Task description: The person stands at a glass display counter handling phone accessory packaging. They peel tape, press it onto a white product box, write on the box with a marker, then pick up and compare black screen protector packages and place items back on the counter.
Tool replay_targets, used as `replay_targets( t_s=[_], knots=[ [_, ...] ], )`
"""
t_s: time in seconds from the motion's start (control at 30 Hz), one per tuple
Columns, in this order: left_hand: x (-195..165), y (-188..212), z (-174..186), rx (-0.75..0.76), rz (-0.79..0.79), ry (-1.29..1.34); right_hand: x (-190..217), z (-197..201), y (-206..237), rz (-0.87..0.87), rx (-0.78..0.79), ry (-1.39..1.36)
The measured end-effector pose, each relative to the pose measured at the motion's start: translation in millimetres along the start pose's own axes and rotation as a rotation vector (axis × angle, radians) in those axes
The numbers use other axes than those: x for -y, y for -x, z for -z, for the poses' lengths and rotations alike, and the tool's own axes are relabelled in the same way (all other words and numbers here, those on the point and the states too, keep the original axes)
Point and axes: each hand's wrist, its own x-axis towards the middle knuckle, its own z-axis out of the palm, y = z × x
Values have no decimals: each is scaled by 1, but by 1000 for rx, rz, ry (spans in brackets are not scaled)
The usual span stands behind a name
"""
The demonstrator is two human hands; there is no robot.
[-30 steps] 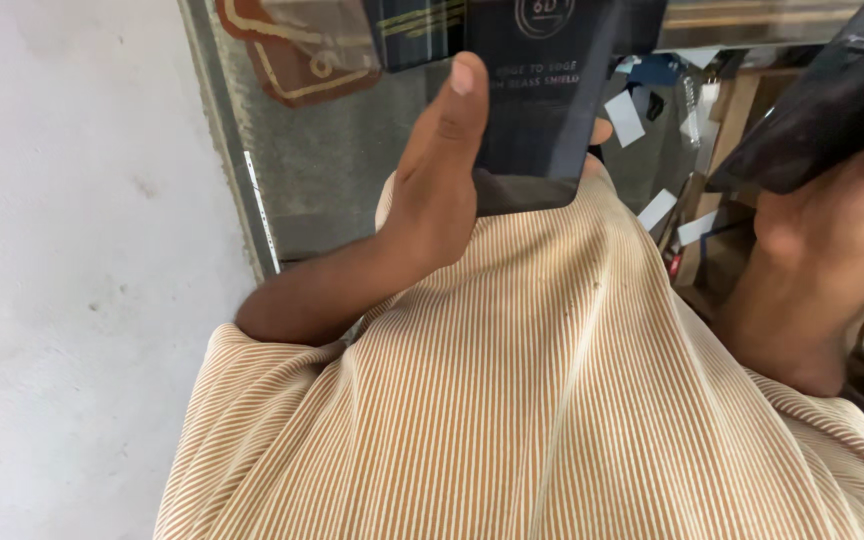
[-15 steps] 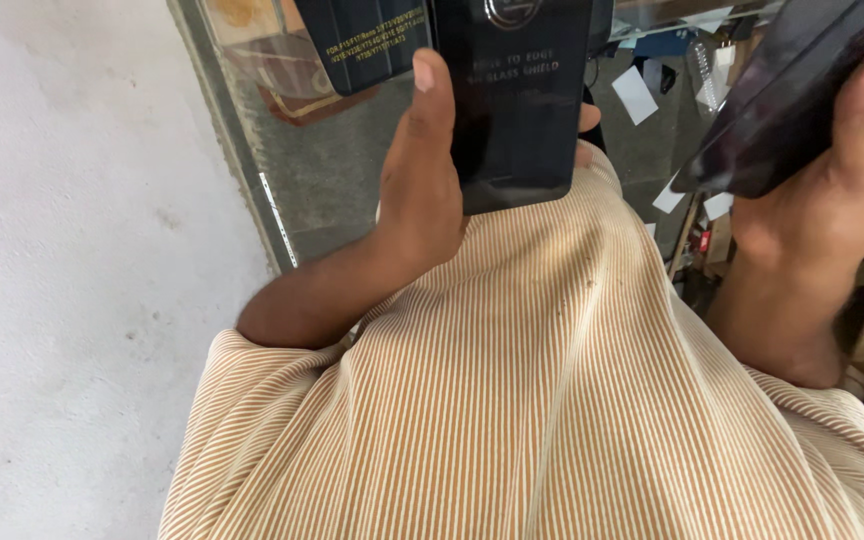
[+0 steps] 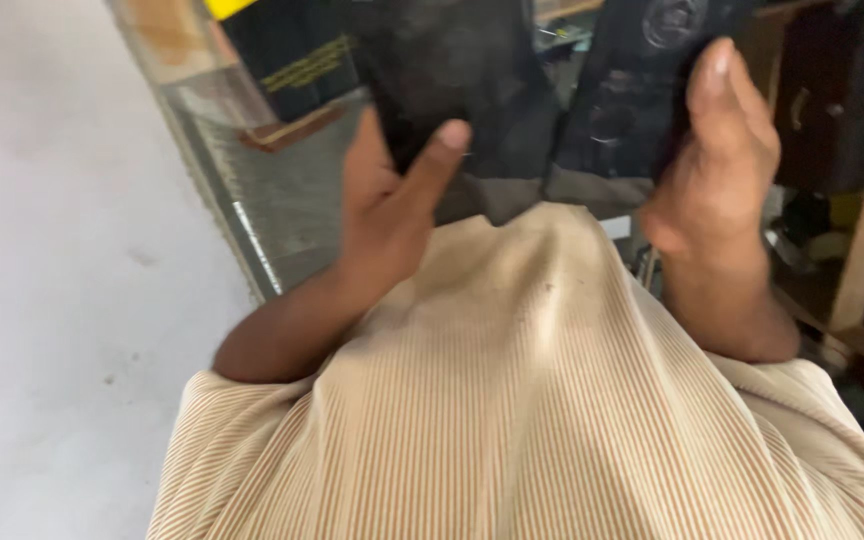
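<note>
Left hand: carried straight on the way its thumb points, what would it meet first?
The left hand points up-right at the dark flat pouch it already touches; that comes first. Depth is blurred, so this is a hedged reading.

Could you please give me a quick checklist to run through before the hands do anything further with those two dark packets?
1. Left hand has a grip on the left dark packet, thumb across its front: ok.
2. Right hand holds the right dark packet: ok.
3. Packets apart, not overlapping: cannot tell, their edges meet in blur.
4. Packets sealed and undamaged: cannot tell.
5. Picture sharp enough to judge: not ok.
6. Striped shirt hangs below the packets, not caught between them: ok.
</note>
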Motion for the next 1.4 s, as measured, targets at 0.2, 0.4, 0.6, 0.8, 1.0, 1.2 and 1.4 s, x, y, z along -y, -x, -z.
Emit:
replay_targets(
  t_s=[0.2,0.4,0.6,0.8,1.0,1.2,1.4],
  knots=[
    [3,4,6,75,-144,88,-1,-5,-6,-39,54,-47],
    [2,6,5,74,-115,70,-2,-8,-3,-40,11,-10],
    [3,7,6,51,-125,75,-3,-13,-3,-79,-15,-95],
    [15,11,12,57,-98,188,-16,-1,-1,-98,-7,-92],
    [36,12,7,69,194,308,-32,22,13,-125,137,46],
    [24,18,-3,490,-38,-201,-6,38,-8,302,-232,160],
    [-34,-24,4,148,-59,-470,46,39,-61,301,-317,246]
  ],
)
